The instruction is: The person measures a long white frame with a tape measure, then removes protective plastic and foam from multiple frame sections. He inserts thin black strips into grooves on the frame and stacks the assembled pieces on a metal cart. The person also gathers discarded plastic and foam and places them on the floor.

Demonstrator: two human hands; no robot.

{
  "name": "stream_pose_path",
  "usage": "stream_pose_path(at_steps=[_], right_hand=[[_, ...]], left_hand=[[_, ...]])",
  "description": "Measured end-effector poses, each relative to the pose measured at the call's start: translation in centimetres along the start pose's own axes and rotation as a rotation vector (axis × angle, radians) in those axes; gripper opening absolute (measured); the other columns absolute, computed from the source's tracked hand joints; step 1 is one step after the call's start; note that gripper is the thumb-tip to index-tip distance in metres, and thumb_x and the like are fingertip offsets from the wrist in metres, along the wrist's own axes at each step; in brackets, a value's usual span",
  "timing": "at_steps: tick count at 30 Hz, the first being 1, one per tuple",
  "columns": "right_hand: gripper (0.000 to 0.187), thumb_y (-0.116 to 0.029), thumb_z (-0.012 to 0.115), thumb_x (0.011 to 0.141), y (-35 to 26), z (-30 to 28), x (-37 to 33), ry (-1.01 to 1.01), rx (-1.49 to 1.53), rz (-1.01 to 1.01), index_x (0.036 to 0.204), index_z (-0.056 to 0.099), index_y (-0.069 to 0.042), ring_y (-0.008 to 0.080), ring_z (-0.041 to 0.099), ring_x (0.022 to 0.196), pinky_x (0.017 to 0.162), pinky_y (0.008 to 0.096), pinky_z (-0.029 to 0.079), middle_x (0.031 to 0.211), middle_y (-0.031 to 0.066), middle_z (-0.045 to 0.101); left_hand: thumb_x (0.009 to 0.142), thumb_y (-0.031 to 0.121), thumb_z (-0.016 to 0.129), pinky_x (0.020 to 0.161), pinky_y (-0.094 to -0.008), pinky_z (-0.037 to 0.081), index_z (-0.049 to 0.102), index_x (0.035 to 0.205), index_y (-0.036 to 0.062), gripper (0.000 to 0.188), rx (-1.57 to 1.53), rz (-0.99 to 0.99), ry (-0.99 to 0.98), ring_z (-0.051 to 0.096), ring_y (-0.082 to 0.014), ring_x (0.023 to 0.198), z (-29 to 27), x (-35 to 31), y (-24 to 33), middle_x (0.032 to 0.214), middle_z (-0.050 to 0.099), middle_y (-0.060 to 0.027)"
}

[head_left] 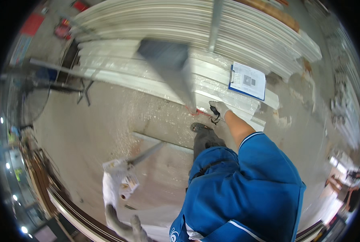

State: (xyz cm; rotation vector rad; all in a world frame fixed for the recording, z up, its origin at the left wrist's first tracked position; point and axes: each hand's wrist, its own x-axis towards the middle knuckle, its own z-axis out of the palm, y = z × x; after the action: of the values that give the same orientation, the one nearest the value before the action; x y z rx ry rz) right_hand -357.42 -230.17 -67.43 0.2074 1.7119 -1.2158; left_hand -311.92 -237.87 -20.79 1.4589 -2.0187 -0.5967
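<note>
My right hand (219,109), in a pale glove, is closed around a small black object (214,112) beside the white stacked lengths; its kind is unclear. A thin red cord (204,113) runs close to it. Low on the left, near the camera, my left hand (127,229) wears a greyish glove, thumb and finger apart. Its finger reaches up to a white, wrapped-looking thing (110,187), and whether they touch is unclear. A tall grey post-like piece (174,72), smeared by motion, rises close to the camera, its narrow lower end beside the red cord.
Long white film-wrapped lengths (119,60) are stacked ahead, with an upright metal post (215,26) among them. A blue clipboard (247,81) with papers lies on top. A metal T-shaped frame (147,152) stands on the floor, left of my foot (200,127). A fan (29,97) is far left.
</note>
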Motion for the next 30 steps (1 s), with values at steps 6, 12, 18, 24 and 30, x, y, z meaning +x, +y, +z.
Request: stream_pose_path(at_steps=[6, 12, 18, 24, 30], right_hand=[[0.072, -0.04, 0.086, 0.075, -2.1, -3.4, 3.3, 0.295, -0.014, 0.053, 0.133, 0.057, -0.005, 0.0259, 0.072, 0.087, 0.073, 0.0403, 0.059, 0.1, 0.0154, 0.071], [0.089, -0.031, 0.086, 0.071, -2.3, -6.3, 7.5, 0.275, -0.665, -0.049, 0.148, 0.045, -0.012, 0.0361, 0.059, 0.125, 0.107, 0.0451, 0.047, 0.132, 0.0158, 0.064], [0.088, -0.023, 0.085, 0.073, -1.0, -5.6, 14.3, 0.076, -1.118, -0.208, 0.149, 0.042, -0.017, 0.0335, 0.057, 0.127, 0.108, 0.045, 0.046, 0.137, 0.0129, 0.061], [0.083, -0.023, 0.083, 0.077, -1.8, -2.8, 18.8, -0.101, -1.259, -0.328, 0.149, 0.042, -0.018, 0.0329, 0.055, 0.129, 0.11, 0.0438, 0.044, 0.137, 0.0125, 0.059], [0.08, -0.028, 0.082, 0.078, -9.2, -5.0, 22.5, 0.362, -0.797, -0.365, 0.149, 0.044, -0.019, 0.0335, 0.057, 0.125, 0.105, 0.0455, 0.048, 0.137, 0.0129, 0.058]], left_hand=[[0.085, 0.07, 0.068, 0.115, -0.0577, 0.039, 0.026, 0.157, 0.0017, 0.108, -0.399, 0.763, -0.082, 0.044, -0.0451, 0.14, 16.0, 15.2, 13.0, 0.153, 0.041, -0.028], [0.085, 0.069, 0.069, 0.114, -0.0574, 0.04, 0.028, 0.156, 0.0015, 0.107, -0.411, 0.842, -0.071, 0.045, -0.045, 0.139, 25.5, 17.9, 16.8, 0.152, 0.042, -0.0279], [0.085, 0.068, 0.07, 0.113, -0.0572, 0.04, 0.029, 0.156, 0.0013, 0.106, -0.261, 0.705, -0.092, 0.046, -0.0448, 0.138, 29.5, 17.6, 13.7, 0.152, 0.042, -0.0278], [0.085, 0.067, 0.07, 0.112, -0.0569, 0.04, 0.03, 0.155, 0.0012, 0.105, -0.188, 0.6, -0.089, 0.046, -0.0447, 0.137, 30.8, 17.0, 12.1, 0.151, 0.043, -0.0276], [0.085, 0.066, 0.071, 0.111, -0.0567, 0.04, 0.031, 0.155, 0.001, 0.104, -0.176, 0.547, -0.1, 0.047, -0.0445, 0.136, 32.1, 17.4, 12.4, 0.15, 0.044, -0.0275]])
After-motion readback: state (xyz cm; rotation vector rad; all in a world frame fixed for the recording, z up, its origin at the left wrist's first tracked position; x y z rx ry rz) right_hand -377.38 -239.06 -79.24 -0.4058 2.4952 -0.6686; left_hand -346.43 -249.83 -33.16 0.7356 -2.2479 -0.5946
